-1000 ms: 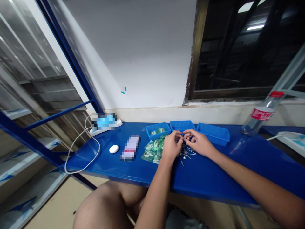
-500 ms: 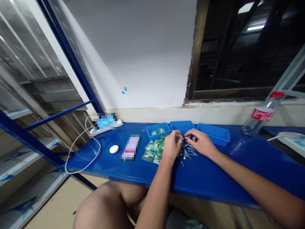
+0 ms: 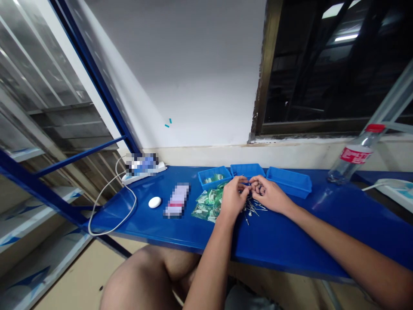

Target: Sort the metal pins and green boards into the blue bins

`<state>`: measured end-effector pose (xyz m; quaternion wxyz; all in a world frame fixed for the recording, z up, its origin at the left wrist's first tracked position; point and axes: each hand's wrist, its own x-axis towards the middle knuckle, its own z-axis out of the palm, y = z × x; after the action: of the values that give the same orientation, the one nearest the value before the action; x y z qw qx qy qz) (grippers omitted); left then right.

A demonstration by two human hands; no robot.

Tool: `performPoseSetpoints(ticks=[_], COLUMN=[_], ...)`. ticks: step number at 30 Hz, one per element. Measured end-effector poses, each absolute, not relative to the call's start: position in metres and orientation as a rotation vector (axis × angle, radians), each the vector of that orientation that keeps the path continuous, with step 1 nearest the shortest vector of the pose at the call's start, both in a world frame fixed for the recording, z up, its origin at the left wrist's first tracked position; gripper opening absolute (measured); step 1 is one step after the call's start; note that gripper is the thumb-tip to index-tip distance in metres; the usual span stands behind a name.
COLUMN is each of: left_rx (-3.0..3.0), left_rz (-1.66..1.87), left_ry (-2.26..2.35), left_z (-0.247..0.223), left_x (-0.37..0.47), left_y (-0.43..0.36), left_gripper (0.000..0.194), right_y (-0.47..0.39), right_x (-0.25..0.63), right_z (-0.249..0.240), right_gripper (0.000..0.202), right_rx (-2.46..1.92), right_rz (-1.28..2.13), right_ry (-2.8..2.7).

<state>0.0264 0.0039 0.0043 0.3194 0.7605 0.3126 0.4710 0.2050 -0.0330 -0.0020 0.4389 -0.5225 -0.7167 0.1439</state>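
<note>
My left hand (image 3: 232,196) and my right hand (image 3: 269,196) meet over a loose pile of thin metal pins (image 3: 254,209) that look like blind rivets. The left thumb and fingers are bent into a pinch, and the right fingers curl inward with the thumb close to the left fingertips. Whatever lies between the fingers is too small and hidden to make out. Beside the left hand are several small clear and green bags (image 3: 206,206) with pale parts inside. Just beyond the fingers stands a middle blue tray (image 3: 247,168), partly covered by the hands.
A left blue tray (image 3: 217,183) holds more bags; a right blue tray (image 3: 290,181) stands beyond my right hand. A bottle with a red cap (image 3: 355,155), a white oval object (image 3: 155,202), a blurred phone-like item (image 3: 177,200) and a looped cable (image 3: 135,200) are on the blue table (image 3: 284,249).
My right fingers have curled further inward, and the thumbs have come closer together. Both arms stay in nearly the same place.
</note>
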Motion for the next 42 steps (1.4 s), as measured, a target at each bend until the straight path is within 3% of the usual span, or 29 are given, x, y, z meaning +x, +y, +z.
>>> performPoseSetpoints(ticks=[3, 7, 15, 26, 33, 42], left_rx=[2.047, 2.031, 1.870, 2.117, 2.217, 2.097], left_rz=[1.193, 1.098, 1.142, 1.066, 1.091, 1.260], left_ry=[0.910, 0.931, 0.845, 0.907, 0.872, 0.923], left_z=[0.008, 0.008, -0.002, -0.003, 0.000, 0.008], left_x=[0.025, 0.024, 0.026, 0.022, 0.023, 0.023], left_y=[0.000, -0.004, 0.006, 0.004, 0.002, 0.000], left_gripper=[0.022, 0.034, 0.048, 0.060, 0.054, 0.042], right_y=[-0.034, -0.034, -0.030, -0.033, -0.036, -0.033], right_x=[0.205, 0.208, 0.211, 0.207, 0.207, 0.209], right_z=[0.000, 0.001, -0.002, 0.002, 0.005, 0.003], right_gripper=[0.024, 0.013, 0.017, 0.015, 0.010, 0.026], right_rx=[-1.312, -1.353, -1.276, -1.353, -1.350, -1.325], right_rz=[0.364, 0.303, 0.297, 0.367, 0.306, 0.311], right_ry=[-1.753, -1.705, -1.813, -1.834, -1.784, -1.866])
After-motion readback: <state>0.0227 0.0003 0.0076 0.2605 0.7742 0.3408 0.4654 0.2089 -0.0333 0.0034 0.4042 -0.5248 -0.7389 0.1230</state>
